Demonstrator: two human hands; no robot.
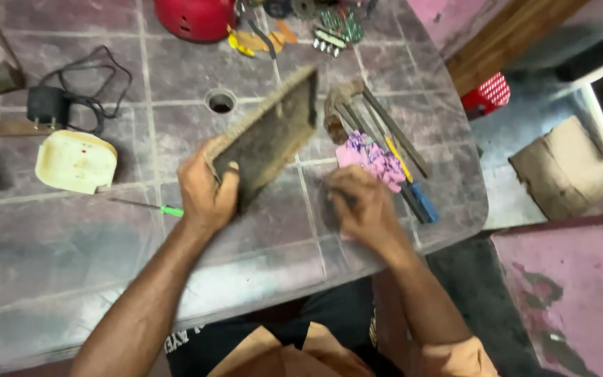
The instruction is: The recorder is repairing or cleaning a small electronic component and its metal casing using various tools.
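- Both forearms are bare, with no sleeves reaching them, no watch and no rings on the left hand [206, 190] or right hand [361, 207].
- Dark shirt with pale lettering, bottom centre.
- Orange-tan garment over the lap, bottom centre and right.

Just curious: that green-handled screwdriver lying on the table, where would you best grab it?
By the green handle, coming from above. The screwdriver lies flat beside the left hand, handle toward it, and its thin shaft points away to the left, offering little to pinch.
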